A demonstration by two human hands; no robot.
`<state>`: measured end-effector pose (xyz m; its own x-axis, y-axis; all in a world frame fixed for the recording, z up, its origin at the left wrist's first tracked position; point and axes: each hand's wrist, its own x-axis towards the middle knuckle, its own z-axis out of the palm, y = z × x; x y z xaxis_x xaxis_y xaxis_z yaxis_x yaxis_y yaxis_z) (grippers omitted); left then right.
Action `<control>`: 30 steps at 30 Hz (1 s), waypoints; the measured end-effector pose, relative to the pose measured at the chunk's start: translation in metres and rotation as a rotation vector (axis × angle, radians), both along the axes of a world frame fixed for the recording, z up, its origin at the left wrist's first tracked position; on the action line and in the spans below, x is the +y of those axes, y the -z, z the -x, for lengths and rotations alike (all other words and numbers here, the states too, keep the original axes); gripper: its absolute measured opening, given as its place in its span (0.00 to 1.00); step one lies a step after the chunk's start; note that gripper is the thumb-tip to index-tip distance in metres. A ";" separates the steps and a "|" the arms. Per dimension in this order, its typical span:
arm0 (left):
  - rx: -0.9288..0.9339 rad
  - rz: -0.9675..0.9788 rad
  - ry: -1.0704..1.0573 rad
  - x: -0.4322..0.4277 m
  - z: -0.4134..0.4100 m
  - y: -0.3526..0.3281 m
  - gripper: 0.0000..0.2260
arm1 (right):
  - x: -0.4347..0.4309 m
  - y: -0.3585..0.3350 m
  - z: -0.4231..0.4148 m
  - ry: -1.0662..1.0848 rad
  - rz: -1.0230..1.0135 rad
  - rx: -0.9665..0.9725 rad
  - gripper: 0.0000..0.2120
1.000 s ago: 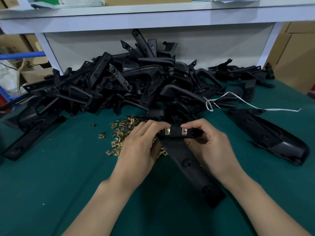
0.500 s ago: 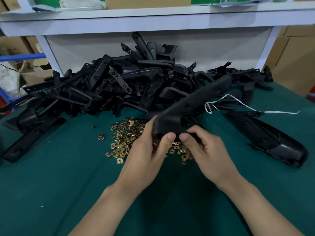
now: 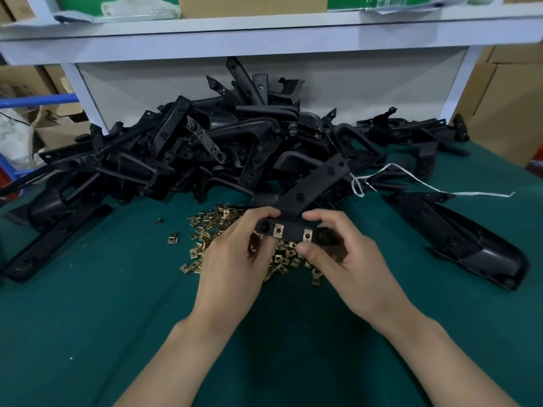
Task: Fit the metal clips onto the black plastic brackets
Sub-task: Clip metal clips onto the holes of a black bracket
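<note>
- Left hand (image 3: 235, 259) and right hand (image 3: 349, 259) are wrapping both ends of the held bracket (image 3: 311, 186), covering the end faces. Its underside is facing away.
- Both hands are also blocking the near part of the loose clips (image 3: 211, 230) at mid-counter.
- Two fitted clips (image 3: 278, 230) are showing too small to tell how deep they are sitting.
- Bracket heap (image 3: 205, 151) is overlapping itself along the far edge of the counter (image 3: 88, 318), burying its lower pieces. Its left end is running off the frame.
- Forearms (image 3: 182, 362) are being cut by the bottom edge.
- Cardboard box (image 3: 252, 4) on the shelf (image 3: 264, 27) is being cropped at the top, and cartons (image 3: 505, 98) at the right.
</note>
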<state>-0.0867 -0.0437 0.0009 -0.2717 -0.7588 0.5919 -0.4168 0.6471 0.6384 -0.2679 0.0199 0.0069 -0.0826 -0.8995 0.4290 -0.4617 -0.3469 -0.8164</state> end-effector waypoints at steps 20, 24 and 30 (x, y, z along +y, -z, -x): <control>-0.193 -0.009 0.180 -0.001 -0.001 0.001 0.18 | -0.006 0.006 0.012 0.101 0.133 0.212 0.16; -0.214 -0.015 0.182 0.003 0.001 0.001 0.18 | -0.006 0.007 0.010 0.111 0.151 0.201 0.15; -0.185 -0.013 0.113 0.009 0.006 0.002 0.15 | -0.005 0.009 0.006 0.108 0.161 0.155 0.17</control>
<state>-0.0923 -0.0346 -0.0013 -0.4588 -0.7245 0.5143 -0.4529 0.6887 0.5662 -0.2735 0.0147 -0.0018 -0.0970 -0.8082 0.5808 -0.6188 -0.4081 -0.6712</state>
